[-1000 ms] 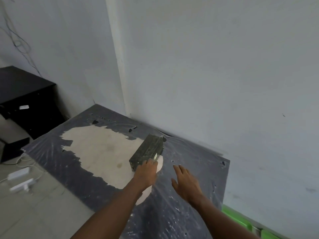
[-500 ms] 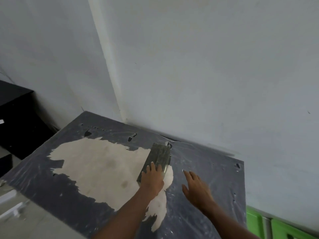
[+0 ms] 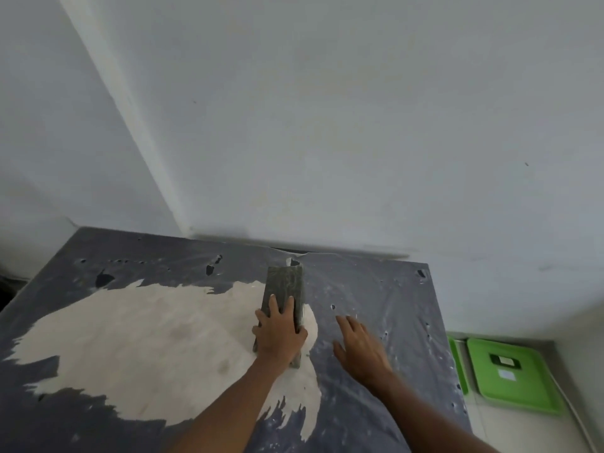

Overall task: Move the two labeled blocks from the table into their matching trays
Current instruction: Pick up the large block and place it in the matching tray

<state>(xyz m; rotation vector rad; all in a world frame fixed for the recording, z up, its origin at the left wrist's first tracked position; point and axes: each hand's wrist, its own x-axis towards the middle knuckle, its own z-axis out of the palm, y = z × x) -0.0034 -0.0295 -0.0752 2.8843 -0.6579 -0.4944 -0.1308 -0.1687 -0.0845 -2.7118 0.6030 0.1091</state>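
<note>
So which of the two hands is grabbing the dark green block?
The left hand grips the dark green block. The right hand rests flat and open, apart from it, on the plastic-covered table.

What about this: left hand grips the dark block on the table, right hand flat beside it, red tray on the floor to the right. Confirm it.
Not quite: the tray on the floor is green, not red, as the head view shows. The left hand does grip the dark block; the right hand lies flat beside it.

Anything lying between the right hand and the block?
Nothing: in the head view only bare plastic-covered table separates the right hand from the block.
</note>
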